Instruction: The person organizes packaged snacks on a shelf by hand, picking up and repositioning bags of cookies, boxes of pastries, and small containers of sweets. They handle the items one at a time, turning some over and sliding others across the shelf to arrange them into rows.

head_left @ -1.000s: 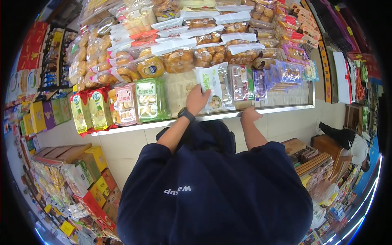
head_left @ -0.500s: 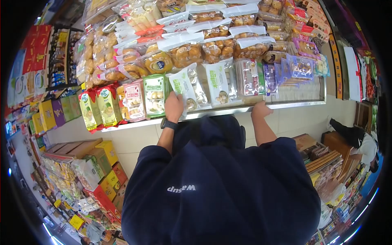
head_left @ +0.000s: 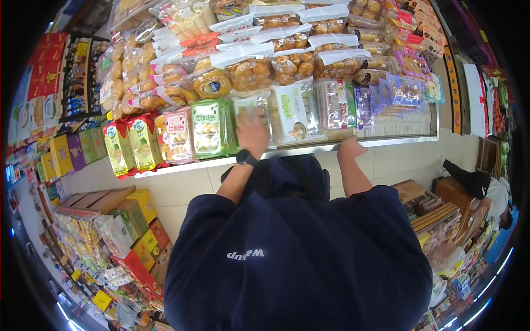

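Observation:
My left hand (head_left: 252, 132), with a dark watch at the wrist, lies with its fingers spread on a clear and white snack package (head_left: 258, 102), covering much of its front. Just left of it stands a green-framed package (head_left: 207, 128); on its right, a white package with green print (head_left: 292, 113) leans back in the front row. My right hand (head_left: 351, 148) is at the metal rim (head_left: 395, 141) of the display, fingers curled against it, below the clear and dark red packs (head_left: 334, 105).
Bagged pastries (head_left: 245, 74) fill the rows behind. Red and yellow packs (head_left: 144, 142) stand at the front left. Stacked boxes (head_left: 148, 243) are at the lower left, wooden-edged crates (head_left: 439, 220) at the lower right. Another person (head_left: 497, 196) is at the far right.
My left hand has moved right, from the edge of the green-printed white package onto the package's front, and its fingers have spread. The nearby front packages have shifted slightly. My right hand remains at the rim.

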`<state>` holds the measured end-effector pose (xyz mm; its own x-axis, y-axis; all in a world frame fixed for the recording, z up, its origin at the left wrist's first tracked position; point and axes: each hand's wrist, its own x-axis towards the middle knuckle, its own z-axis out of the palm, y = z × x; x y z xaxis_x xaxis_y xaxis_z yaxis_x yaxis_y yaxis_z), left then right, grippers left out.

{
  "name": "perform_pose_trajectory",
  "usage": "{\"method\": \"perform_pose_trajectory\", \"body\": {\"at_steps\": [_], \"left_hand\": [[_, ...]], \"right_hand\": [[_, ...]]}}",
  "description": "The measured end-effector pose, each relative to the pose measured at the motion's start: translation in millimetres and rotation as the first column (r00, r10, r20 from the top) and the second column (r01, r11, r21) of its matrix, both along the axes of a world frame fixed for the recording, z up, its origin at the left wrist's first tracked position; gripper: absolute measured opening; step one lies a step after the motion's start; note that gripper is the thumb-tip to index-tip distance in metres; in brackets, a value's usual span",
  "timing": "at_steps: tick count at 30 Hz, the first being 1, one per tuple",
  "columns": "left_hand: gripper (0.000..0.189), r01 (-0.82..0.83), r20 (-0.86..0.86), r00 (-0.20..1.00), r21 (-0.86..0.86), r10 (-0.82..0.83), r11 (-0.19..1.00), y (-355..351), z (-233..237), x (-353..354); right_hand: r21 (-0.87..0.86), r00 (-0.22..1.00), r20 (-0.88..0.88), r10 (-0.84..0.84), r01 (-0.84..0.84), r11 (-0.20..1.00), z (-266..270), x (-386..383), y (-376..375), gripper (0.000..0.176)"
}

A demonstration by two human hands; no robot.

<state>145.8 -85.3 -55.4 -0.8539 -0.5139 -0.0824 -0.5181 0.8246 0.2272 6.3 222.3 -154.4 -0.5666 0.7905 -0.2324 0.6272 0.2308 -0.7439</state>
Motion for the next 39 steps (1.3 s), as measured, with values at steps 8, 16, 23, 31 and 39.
{"method": "perform_pose_trajectory", "body": {"at_steps": [8,16,23,31,39], "left_hand": [[0.057,0.288,0.031,0.958,-0.061,-0.287,0.956,3.4,-43.3,-15.6],[0.059,0.260,-0.114,0.957,-0.068,-0.266,0.963,0.7,-43.6,-11.9],[0.038,0.004,-0.199,0.968,0.627,0.155,0.779,21.6,-30.9,-59.5],[0.029,-0.025,-0.110,0.989,0.512,0.094,0.859,4.6,-33.0,-59.0],[0.023,-0.177,-0.024,0.980,0.340,0.196,0.924,-45.4,11.2,10.4]], "right_hand": [[0.006,1.000,0.002,-0.006,0.006,1.000,0.7,-3.0,0.0,0.070],[0.019,1.000,-0.023,-0.006,0.007,1.000,2.9,-0.3,-1.1,0.066],[0.044,1.000,-0.024,0.005,-0.004,0.999,10.4,2.7,-6.3,0.061],[0.050,0.998,0.062,-0.004,0.001,0.999,11.1,0.5,-7.6,0.068],[0.028,1.000,0.002,0.022,-0.022,0.999,-0.9,2.1,1.3,0.069]]}}
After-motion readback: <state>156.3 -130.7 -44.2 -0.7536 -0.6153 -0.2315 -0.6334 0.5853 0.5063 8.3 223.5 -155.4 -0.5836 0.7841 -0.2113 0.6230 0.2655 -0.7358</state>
